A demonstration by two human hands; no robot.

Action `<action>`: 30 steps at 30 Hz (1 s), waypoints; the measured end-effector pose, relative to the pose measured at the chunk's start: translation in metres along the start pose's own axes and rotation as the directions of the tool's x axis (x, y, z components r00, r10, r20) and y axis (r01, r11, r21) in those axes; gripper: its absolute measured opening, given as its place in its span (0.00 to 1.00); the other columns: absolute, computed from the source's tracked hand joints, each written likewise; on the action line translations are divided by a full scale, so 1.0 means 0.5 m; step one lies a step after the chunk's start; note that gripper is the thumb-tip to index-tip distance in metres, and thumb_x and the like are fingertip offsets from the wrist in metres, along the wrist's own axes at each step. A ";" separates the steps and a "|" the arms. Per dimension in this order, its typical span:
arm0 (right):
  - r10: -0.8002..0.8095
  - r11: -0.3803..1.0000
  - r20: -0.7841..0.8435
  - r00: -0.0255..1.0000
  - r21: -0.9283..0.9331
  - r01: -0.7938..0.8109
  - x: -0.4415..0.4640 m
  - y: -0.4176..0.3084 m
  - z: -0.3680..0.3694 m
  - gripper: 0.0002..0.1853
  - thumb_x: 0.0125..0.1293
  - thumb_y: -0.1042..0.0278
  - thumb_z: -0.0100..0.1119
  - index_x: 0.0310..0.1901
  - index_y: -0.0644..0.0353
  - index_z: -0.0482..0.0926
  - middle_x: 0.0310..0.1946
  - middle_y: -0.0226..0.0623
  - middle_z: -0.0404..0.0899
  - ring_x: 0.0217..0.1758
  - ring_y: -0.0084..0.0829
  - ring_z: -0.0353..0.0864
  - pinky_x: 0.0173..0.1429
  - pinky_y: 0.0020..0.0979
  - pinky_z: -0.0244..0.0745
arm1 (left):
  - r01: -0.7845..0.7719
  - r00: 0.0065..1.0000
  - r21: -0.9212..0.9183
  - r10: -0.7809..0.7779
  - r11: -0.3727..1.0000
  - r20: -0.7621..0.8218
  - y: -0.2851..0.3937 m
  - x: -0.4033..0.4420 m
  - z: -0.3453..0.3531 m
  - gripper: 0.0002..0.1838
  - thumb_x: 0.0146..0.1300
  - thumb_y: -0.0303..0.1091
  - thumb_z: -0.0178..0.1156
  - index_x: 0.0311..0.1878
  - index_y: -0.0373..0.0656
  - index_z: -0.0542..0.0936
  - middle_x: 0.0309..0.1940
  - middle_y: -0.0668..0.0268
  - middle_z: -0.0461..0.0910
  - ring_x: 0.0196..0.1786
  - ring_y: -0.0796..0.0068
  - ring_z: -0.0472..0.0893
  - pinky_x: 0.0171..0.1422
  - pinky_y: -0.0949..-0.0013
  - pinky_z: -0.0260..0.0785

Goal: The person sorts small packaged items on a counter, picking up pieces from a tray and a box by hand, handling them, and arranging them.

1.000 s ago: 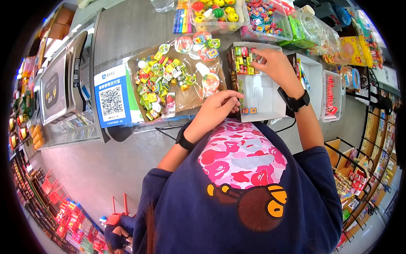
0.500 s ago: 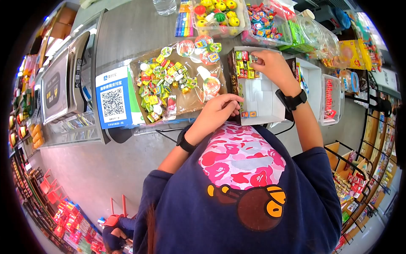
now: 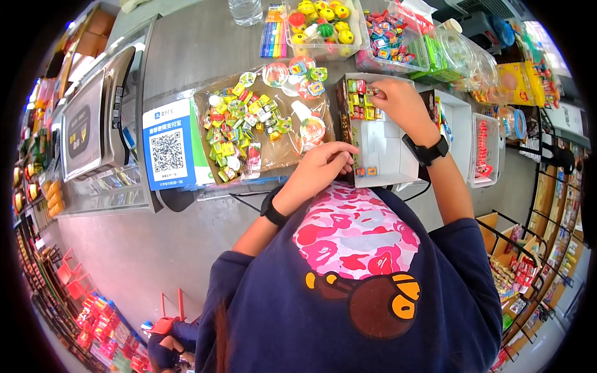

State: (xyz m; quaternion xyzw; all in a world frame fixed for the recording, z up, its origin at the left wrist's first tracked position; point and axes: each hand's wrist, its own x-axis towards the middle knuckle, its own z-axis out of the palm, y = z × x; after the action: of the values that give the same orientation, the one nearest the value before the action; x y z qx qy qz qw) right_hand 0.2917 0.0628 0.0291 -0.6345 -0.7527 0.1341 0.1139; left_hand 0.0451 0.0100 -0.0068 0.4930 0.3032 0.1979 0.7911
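Observation:
My right hand (image 3: 403, 107) reaches into an open box (image 3: 388, 152) with a white inside. Its thumb and index finger pinch at a small wrapped candy among the rows of wrapped candies (image 3: 357, 99) in the box's far left corner; the fingers partly cover it. Curled at the box's left wall is my left hand (image 3: 318, 175), its fingertips closed on the edge. Two orange-and-blue wrapped pieces (image 3: 366, 171) lie in the near left corner. To the left, a heap of yellow, green and red wrapped candies (image 3: 239, 127) lies on a brown cardboard tray (image 3: 273, 152) with clear plastic.
A blue payment sign (image 3: 166, 146) stands left of the tray. Behind are a tub of yellow toys (image 3: 323, 28), a tub of wrapped sweets (image 3: 395, 37) and a clear jar (image 3: 457, 46). A clear container with red items (image 3: 484, 149) is at right. Someone sits lower left.
The whole view has shifted slightly. My right fingertips have moved slightly down along the candy rows. My left hand stays at the box wall.

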 end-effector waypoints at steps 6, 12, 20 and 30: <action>0.020 0.998 0.019 1.000 -0.058 -0.019 0.006 0.006 0.004 0.09 0.59 0.66 0.59 0.37 0.61 0.83 0.35 0.44 0.82 0.41 0.47 0.81 0.45 0.44 0.76 | 0.004 1.000 -0.001 -0.004 1.000 0.005 0.001 0.001 0.001 0.14 0.73 0.28 0.47 0.56 0.37 0.77 0.40 0.66 0.77 0.42 0.78 0.79 0.51 0.74 0.74; 0.017 0.995 -0.020 1.000 -0.100 -0.019 0.017 0.005 0.021 0.08 0.59 0.66 0.59 0.34 0.61 0.82 0.33 0.44 0.82 0.38 0.46 0.82 0.43 0.43 0.76 | 0.001 1.000 0.010 -0.001 1.000 0.003 0.001 0.001 0.000 0.14 0.73 0.28 0.47 0.56 0.37 0.77 0.40 0.66 0.78 0.43 0.78 0.80 0.52 0.73 0.74; -0.018 0.995 -0.024 1.000 -0.101 0.016 0.012 0.004 0.010 0.09 0.59 0.67 0.59 0.37 0.61 0.82 0.34 0.45 0.82 0.38 0.46 0.82 0.42 0.41 0.76 | 0.003 1.000 0.009 -0.003 1.000 -0.003 0.002 0.000 0.000 0.14 0.73 0.28 0.47 0.56 0.37 0.77 0.40 0.66 0.78 0.43 0.78 0.80 0.52 0.74 0.74; 0.105 0.994 -0.070 0.992 -0.021 -0.107 -0.005 0.025 0.003 0.09 0.57 0.67 0.63 0.35 0.65 0.80 0.32 0.45 0.83 0.37 0.44 0.84 0.42 0.38 0.76 | 0.022 1.000 -0.003 -0.022 1.000 -0.008 -0.001 0.000 0.003 0.14 0.73 0.27 0.47 0.56 0.37 0.77 0.40 0.67 0.78 0.43 0.78 0.80 0.51 0.74 0.74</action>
State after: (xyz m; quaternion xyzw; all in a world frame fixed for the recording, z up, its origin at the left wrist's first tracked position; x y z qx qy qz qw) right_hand 0.3033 0.0623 0.0235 -0.6792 -0.7151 0.1088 0.1246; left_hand 0.0462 0.0087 -0.0065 0.4876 0.3115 0.1919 0.7927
